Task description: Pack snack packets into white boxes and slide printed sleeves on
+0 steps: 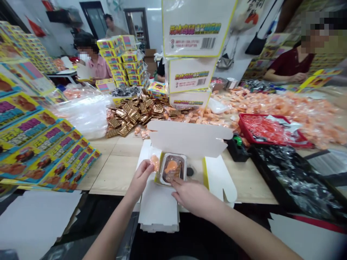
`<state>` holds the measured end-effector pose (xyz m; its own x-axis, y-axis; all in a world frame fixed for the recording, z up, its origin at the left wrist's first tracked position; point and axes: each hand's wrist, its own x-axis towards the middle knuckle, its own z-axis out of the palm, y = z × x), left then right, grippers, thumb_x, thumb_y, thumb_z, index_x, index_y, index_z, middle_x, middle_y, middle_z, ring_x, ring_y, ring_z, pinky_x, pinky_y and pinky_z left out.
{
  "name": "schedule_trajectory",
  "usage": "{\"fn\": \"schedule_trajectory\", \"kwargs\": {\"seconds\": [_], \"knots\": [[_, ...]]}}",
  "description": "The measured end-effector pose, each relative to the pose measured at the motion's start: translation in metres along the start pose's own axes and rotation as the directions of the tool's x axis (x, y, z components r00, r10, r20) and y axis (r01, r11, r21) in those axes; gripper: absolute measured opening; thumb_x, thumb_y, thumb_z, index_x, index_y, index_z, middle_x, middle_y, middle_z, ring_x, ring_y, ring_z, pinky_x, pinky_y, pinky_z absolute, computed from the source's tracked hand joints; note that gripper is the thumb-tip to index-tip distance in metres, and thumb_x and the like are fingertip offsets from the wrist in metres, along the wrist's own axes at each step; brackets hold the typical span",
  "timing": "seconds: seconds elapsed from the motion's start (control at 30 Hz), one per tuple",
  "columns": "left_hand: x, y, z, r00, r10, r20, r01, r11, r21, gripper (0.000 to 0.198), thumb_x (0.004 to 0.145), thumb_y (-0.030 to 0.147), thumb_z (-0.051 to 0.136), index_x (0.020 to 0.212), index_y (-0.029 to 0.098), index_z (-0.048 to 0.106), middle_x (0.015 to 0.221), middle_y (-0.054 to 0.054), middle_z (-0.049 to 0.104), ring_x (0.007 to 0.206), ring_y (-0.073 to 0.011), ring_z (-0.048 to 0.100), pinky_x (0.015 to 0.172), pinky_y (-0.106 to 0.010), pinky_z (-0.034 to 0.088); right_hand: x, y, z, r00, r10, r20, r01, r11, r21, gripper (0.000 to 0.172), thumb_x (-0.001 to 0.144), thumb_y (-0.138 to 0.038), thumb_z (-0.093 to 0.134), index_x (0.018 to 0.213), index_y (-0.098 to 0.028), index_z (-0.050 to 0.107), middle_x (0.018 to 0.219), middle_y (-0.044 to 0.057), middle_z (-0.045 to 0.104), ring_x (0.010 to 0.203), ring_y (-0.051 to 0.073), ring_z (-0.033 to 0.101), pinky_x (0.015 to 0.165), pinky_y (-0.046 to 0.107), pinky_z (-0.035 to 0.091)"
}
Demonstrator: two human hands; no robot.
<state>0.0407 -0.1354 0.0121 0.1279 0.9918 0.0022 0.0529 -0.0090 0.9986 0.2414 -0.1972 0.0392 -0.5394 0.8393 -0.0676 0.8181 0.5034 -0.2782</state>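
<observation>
In front of me lies an unfolded white cardboard box (187,139), its tall back flap standing up and its side flaps spread out. Inside it, toward the left, sits a foil tray (185,164) with a brown filling, an orange drumstick-shaped piece (171,166) and a gold packet (175,175). Between the thumb and fingers of my left hand (141,177) is a small clear packet with an orange piece (155,162), at the tray's left side. My right hand (191,193) reaches over the tray's near edge, fingers stretched out and touching the gold packet, with the thumb apart.
Gold packets (132,112) are heaped behind the box. Tall white cartons (189,74) stand beyond. On the right are a tape dispenser (238,144), a red tray (271,142), a black tray (295,180) and orange pieces (298,104). Printed boxes (43,144) stack left. Other people sit farther back.
</observation>
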Motion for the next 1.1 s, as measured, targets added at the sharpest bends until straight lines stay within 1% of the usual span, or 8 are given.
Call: {"fn": "schedule_trajectory", "kwargs": {"seconds": [0.17, 0.27, 0.37, 0.5, 0.7, 0.8, 0.9, 1.1], "knots": [[-0.005, 0.001, 0.0, 0.998, 0.018, -0.065, -0.019, 1.0, -0.006, 0.036, 0.083, 0.04, 0.065, 0.11, 0.022, 0.051, 0.08, 0.002, 0.055, 0.078, -0.016, 0.055, 0.074, -0.027, 0.042, 0.013, 0.002, -0.014, 0.975, 0.137, 0.174, -0.14, 0.99, 0.004, 0.036, 0.087, -0.034, 0.06, 0.115, -0.012, 0.066, 0.115, 0.017, 0.068, 0.085, 0.03, 0.069, 0.072, 0.036, 0.052], [-0.014, 0.014, 0.01, 0.998, 0.06, -0.026, -0.056, 0.992, 0.116, 0.045, 0.084, 0.038, 0.065, 0.122, 0.023, 0.046, 0.074, 0.003, 0.057, 0.071, -0.0158, 0.055, 0.068, -0.026, 0.041, 0.011, 0.018, -0.024, 0.983, 0.167, 0.07, -0.181, 0.935, 0.304, 0.028, 0.088, -0.037, 0.056, 0.107, -0.022, 0.069, 0.107, 0.008, 0.071, 0.09, 0.026, 0.068, 0.077, 0.034, 0.05], [-0.021, 0.026, 0.031, 0.992, 0.071, 0.104, -0.089, 0.981, 0.173, 0.042, 0.085, 0.038, 0.065, 0.121, 0.024, 0.048, 0.076, 0.002, 0.062, 0.071, -0.0176, 0.059, 0.067, -0.027, 0.041, 0.006, 0.035, -0.027, 0.924, 0.375, -0.076, -0.21, 0.663, 0.718, 0.035, 0.091, -0.045, 0.048, 0.116, -0.026, 0.063, 0.107, 0.004, 0.07, 0.095, 0.022, 0.065, 0.077, 0.032, 0.051], [-0.013, 0.029, 0.047, 0.925, 0.132, 0.357, -0.256, 0.91, 0.325, 0.038, 0.088, 0.04, 0.059, 0.123, 0.025, 0.054, 0.098, -0.006, 0.069, 0.091, -0.025, 0.063, 0.082, -0.035, 0.044, 0.0, 0.051, -0.021, 0.841, 0.535, 0.084, -0.233, 0.217, 0.948, 0.033, 0.084, -0.05, 0.055, 0.102, -0.022, 0.059, 0.085, 0.002, 0.066, 0.057, 0.013, 0.057, 0.046, 0.024, 0.045], [0.002, 0.022, 0.038, 0.826, 0.164, 0.539, -0.513, 0.615, 0.599, 0.024, 0.094, 0.032, 0.048, 0.112, 0.028, 0.064, 0.122, -0.004, 0.066, 0.126, -0.029, 0.05, 0.114, -0.059, -0.006, -0.015, 0.071, -0.013, 0.758, 0.646, 0.091, -0.256, 0.167, 0.952, 0.032, 0.079, -0.049, 0.061, 0.094, -0.021, 0.059, 0.074, -0.002, 0.058, 0.049, 0.009, 0.047, 0.041, 0.021, 0.04], [-0.001, 0.026, 0.048, 0.844, 0.154, 0.514, -0.461, 0.699, 0.547, 0.03, 0.094, 0.038, 0.048, 0.121, 0.027, 0.059, 0.124, -0.005, 0.064, 0.123, -0.0275, 0.05, 0.111, -0.055, 0.021, -0.01, 0.069, -0.014, 0.779, 0.628, -0.002, -0.232, 0.291, 0.928, 0.028, 0.08, -0.043, 0.061, 0.095, -0.02, 0.06, 0.077, 0.0, 0.06, 0.059, 0.012, 0.053, 0.049, 0.022, 0.043], [0.001, 0.029, 0.061, 0.879, 0.06, 0.473, -0.263, 0.889, 0.376, 0.055, 0.086, 0.038, 0.06, 0.135, 0.022, 0.044, 0.101, -0.007, 0.067, 0.088, -0.0217, 0.063, 0.081, -0.037, 0.049, -0.004, 0.063, -0.022, 0.815, 0.576, -0.059, -0.166, 0.331, 0.929, 0.033, 0.081, -0.043, 0.058, 0.106, -0.021, 0.06, 0.086, 0.002, 0.063, 0.066, 0.013, 0.056, 0.053, 0.023, 0.045], [0.014, 0.019, 0.051, 0.975, -0.017, 0.221, -0.024, 0.983, 0.181, 0.075, 0.086, 0.041, 0.058, 0.146, 0.019, 0.02, 0.07, 0.005, 0.056, 0.062, -0.014, 0.055, 0.062, -0.026, 0.044, -0.015, 0.081, -0.035, 0.687, 0.717, 0.121, -0.153, -0.02, 0.988, 0.036, 0.081, -0.038, 0.048, 0.113, -0.024, 0.057, 0.088, -0.001, 0.058, 0.05, 0.009, 0.052, 0.046, 0.024, 0.04]]}}
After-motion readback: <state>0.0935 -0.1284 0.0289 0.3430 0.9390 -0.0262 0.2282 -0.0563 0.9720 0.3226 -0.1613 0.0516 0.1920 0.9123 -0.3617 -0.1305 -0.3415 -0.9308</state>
